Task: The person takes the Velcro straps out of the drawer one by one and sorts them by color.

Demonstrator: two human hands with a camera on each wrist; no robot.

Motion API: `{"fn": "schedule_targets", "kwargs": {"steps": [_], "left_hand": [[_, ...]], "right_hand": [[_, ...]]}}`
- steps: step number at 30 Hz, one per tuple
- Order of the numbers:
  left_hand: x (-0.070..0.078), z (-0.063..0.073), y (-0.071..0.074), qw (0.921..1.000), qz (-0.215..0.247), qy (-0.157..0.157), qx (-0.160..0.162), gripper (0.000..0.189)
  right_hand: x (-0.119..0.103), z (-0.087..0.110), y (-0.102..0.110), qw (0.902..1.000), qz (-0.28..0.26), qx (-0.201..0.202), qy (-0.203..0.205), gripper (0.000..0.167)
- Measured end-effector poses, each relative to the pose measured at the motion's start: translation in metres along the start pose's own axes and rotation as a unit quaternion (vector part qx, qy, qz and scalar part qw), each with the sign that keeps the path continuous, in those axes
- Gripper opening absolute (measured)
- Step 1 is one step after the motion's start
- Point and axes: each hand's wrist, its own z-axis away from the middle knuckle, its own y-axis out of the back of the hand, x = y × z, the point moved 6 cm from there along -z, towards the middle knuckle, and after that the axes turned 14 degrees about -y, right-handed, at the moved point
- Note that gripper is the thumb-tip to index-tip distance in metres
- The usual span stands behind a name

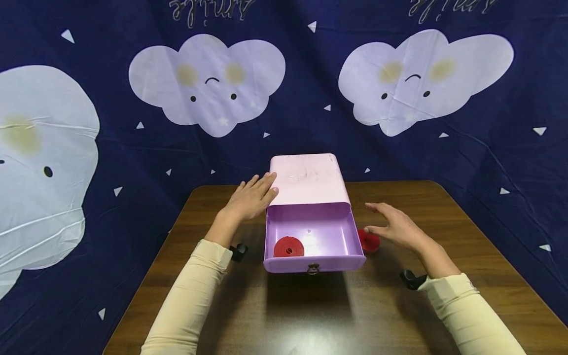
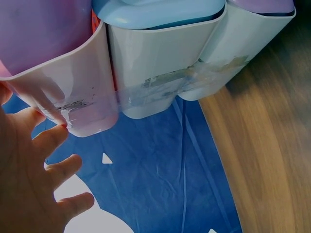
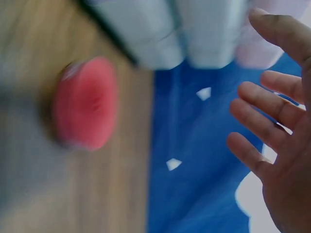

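Observation:
A small drawer cabinet with a pink top (image 1: 308, 180) stands on the table, its upper purple drawer (image 1: 335, 234) pulled out toward me. Inside that drawer, at the front left, lies a flat red roll (image 1: 289, 246). A second red roll (image 1: 369, 241) is on the table at the cabinet's right, also visible in the right wrist view as a blurred red roll (image 3: 87, 103). My left hand (image 1: 250, 198), fingers extended, rests against the left side of the pink top. My right hand (image 1: 399, 227) hovers beside and above the second roll, fingers spread, holding nothing.
Below the pink tier, the left wrist view shows a tier with a blue drawer (image 2: 160, 12) and a lower one with a purple drawer (image 2: 265, 6). The wooden table (image 1: 213, 320) meets a dark blue cloud-patterned cloth (image 1: 310, 133) behind.

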Motion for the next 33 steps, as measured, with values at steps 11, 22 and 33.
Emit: {"fn": "schedule_targets", "kwargs": {"steps": [11,22,33], "left_hand": [[-0.001,-0.001,-0.001,1.0,-0.002,0.0,-0.002,0.059],[-0.002,0.0,0.0,1.0,0.002,0.0,-0.006,0.06],[-0.003,0.0,0.0,1.0,-0.002,-0.001,-0.003,0.06]], "right_hand": [[-0.08,0.016,0.042,0.991,-0.018,0.077,0.108,0.063],[-0.148,0.035,0.052,0.9697,-0.032,0.076,0.23,0.065],[-0.19,0.026,0.022,0.9701,0.044,-0.025,0.237,0.062]]}}
